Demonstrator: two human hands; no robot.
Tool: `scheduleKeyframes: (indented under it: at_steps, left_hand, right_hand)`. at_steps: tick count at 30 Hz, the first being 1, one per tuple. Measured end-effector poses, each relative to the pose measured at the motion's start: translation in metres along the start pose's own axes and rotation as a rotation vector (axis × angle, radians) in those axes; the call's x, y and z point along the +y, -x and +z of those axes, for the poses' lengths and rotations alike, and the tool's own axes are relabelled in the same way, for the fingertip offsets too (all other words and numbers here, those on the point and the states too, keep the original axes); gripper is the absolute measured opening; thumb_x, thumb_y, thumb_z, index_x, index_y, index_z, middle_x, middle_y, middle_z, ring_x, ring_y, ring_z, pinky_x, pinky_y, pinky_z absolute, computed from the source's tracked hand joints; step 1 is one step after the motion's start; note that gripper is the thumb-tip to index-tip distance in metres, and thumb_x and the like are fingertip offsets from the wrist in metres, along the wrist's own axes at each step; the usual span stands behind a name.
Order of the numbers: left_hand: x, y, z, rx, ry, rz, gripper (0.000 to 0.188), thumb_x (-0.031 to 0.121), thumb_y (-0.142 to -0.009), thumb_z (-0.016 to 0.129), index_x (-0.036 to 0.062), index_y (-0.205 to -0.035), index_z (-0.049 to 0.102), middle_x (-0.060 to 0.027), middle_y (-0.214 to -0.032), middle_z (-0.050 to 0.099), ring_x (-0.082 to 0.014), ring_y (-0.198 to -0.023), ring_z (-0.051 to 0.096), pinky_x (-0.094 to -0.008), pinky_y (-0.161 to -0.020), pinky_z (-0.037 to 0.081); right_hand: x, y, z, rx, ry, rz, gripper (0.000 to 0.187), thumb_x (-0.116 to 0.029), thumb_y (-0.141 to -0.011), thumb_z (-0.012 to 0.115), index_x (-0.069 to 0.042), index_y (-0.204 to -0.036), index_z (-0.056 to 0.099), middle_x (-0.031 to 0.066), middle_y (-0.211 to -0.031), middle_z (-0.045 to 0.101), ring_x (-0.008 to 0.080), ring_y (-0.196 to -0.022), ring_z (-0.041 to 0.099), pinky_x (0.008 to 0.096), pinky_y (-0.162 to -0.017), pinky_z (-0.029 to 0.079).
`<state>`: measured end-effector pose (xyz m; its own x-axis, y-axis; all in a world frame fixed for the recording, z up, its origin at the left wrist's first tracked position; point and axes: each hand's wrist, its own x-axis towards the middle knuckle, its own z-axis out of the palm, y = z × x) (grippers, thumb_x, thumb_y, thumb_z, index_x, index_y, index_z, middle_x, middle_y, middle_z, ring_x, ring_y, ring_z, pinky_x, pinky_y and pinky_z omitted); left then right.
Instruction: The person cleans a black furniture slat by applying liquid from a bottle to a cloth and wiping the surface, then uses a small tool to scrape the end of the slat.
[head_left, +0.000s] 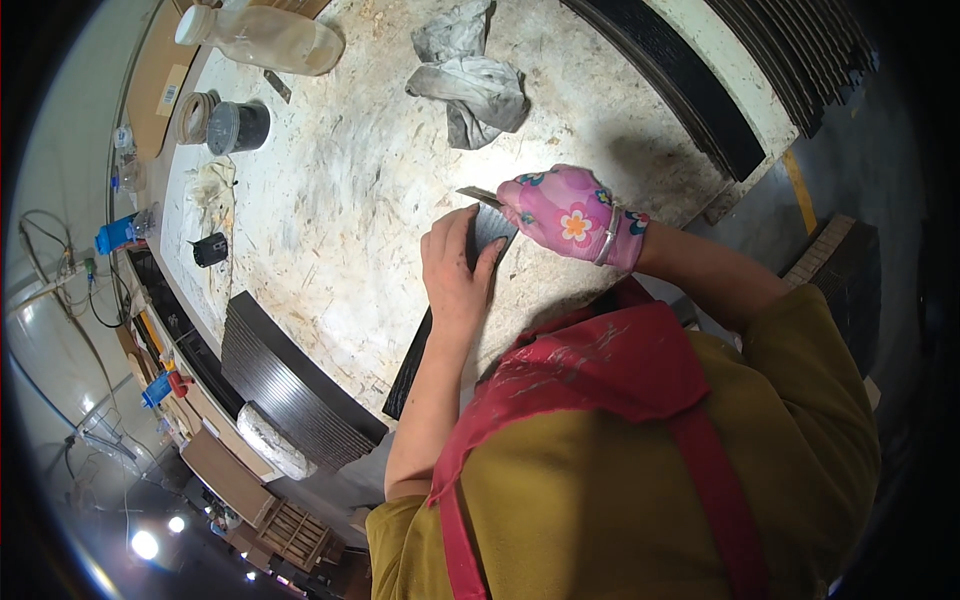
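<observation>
A narrow black ribbed strip [492, 232] lies aslant on the worktable in front of me. My bare left hand [458, 275] grips it near its far end, thumb on one side and fingers on the other. The forearm hides part of the strip, and its dark near end shows beside the arm. My right hand [570, 215], in a pink flowered glove, is closed round a thin flat blade [476, 193]. The blade's tip points left, at the strip's far end, just beyond my left fingertips. I cannot tell whether it touches the strip.
The worktable [330, 190] is pale and stained. A grey rag [470, 85] lies beyond my hands. Far left are a plastic bottle [270, 40], a dark jar [238, 128] and a black cup [210, 250]. Ribbed black boards [290, 385] rest at the left edge; stacked strips [690, 80] lie far right.
</observation>
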<state>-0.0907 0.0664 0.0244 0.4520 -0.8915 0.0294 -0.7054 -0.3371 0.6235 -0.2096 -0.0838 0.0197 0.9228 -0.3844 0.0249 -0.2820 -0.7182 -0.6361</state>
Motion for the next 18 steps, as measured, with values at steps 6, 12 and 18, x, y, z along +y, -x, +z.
scheduleKeyframes:
  at_steps: [6,12,18]
  left_hand:
    - [0.002,0.0,-0.001,-0.008,0.0,-0.01,0.045,0.011,-0.074,0.073,0.0002,-0.114,0.057,-0.0148,-0.111,0.057,-0.0323,-0.102,0.052,-0.0379,-0.09,0.042]
    - [0.002,0.001,-0.001,-0.002,0.004,-0.003,0.043,0.011,-0.074,0.072,-0.0002,-0.112,0.056,-0.0148,-0.11,0.057,-0.0323,-0.101,0.052,-0.038,-0.089,0.042]
    - [0.0,0.004,0.0,0.008,-0.008,-0.003,0.045,0.011,-0.074,0.073,-0.0005,-0.113,0.055,-0.0152,-0.109,0.057,-0.0318,-0.1,0.052,-0.0377,-0.088,0.042]
  right_hand:
    - [-0.001,0.0,-0.002,-0.021,0.01,-0.051,0.011,-0.019,-0.084,0.056,-0.009,-0.09,0.055,0.0102,-0.066,0.06,0.0312,-0.06,0.061,0.0405,-0.056,0.048]
    - [-0.011,-0.004,0.0,-0.073,0.118,-0.078,0.015,-0.017,-0.078,0.056,-0.005,-0.088,0.058,0.012,-0.067,0.064,0.0311,-0.063,0.065,0.041,-0.055,0.051]
    - [-0.008,-0.004,0.008,-0.118,0.188,-0.08,0.017,-0.017,-0.079,0.055,-0.005,-0.09,0.058,0.0127,-0.069,0.065,0.03,-0.062,0.066,0.0405,-0.053,0.051]
